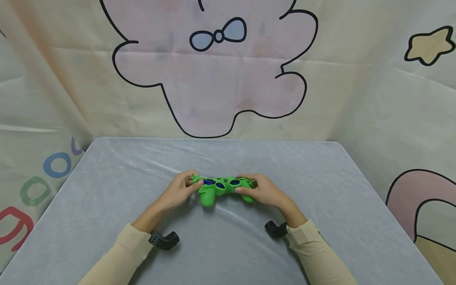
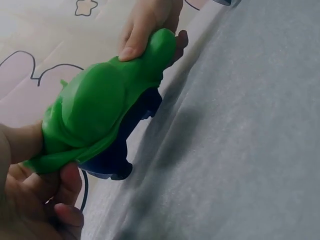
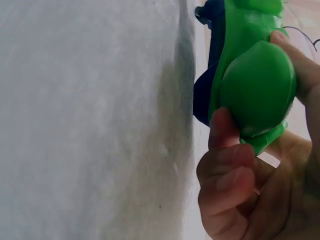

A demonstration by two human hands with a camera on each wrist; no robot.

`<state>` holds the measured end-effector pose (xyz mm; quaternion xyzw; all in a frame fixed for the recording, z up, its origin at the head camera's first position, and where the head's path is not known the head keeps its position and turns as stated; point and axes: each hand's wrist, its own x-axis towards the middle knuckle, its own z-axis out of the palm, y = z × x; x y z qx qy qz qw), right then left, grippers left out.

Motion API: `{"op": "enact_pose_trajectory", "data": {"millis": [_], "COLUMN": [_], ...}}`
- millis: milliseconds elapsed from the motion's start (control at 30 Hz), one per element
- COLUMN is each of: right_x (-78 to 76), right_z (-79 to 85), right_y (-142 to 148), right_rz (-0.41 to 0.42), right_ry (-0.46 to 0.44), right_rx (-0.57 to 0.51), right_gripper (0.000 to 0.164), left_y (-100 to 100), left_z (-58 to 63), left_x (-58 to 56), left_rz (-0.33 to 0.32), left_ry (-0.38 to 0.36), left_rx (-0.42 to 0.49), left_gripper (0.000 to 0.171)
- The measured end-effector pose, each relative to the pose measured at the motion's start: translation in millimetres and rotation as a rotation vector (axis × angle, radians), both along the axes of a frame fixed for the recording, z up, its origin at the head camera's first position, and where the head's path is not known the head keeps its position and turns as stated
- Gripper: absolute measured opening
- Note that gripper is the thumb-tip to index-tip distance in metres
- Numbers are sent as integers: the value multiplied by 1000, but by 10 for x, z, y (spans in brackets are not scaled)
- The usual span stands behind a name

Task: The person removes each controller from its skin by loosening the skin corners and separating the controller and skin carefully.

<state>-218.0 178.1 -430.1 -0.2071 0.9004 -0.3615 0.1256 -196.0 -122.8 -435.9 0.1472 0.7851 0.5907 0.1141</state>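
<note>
A dark blue game controller [image 2: 111,154] sits partly inside a green rubbery cover [image 1: 208,196], held above the table. My left hand [image 1: 179,191] pinches the cover at its left end, where the green edge stands stretched away from the blue body in the left wrist view. At the other end, my right hand [image 1: 265,192] grips the covered controller, thumb on one side and fingers curled round the other. The right wrist view shows a rounded green handle [image 3: 257,87] between thumb and fingers, with blue parts [image 3: 204,95] showing beyond the cover's edge.
A grey cloth-covered table [image 1: 221,253] lies under both hands. Behind it hangs a cream curtain [image 1: 342,39] with cartoon drawings. Black wrist cameras [image 1: 164,240] are strapped at both sleeve cuffs, close above the tabletop.
</note>
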Motion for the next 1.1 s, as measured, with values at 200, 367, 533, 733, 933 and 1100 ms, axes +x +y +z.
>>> {"op": "enact_pose_trajectory", "data": {"millis": [200,367,533,733,933,1100], "right_x": [12,41,56,63,53,51], "right_z": [30,34,19,21,36,96], "right_y": [-63,-109,-136,-136,-126,-42], "right_rz": [-12,-47,-78,-96,-92,-14], "right_ry": [1,-38,-54,-48,-58,-146], "right_rx": [9,-2,15,-3,-45,-112], "right_gripper": [54,54,57,56,51,61], "left_y": [-43,-40,-34,-47,13,37], "left_z": [61,83,94,97,77,45], "left_x": [7,5,35,69,98,103], "left_rz": [-50,75,239,77,-179,-124], "left_ry": [-47,-5,131,180,233,303], "left_rx": [-59,-160,-359,-343,-364,-334], "left_gripper": [18,19,17,41,89,86]}}
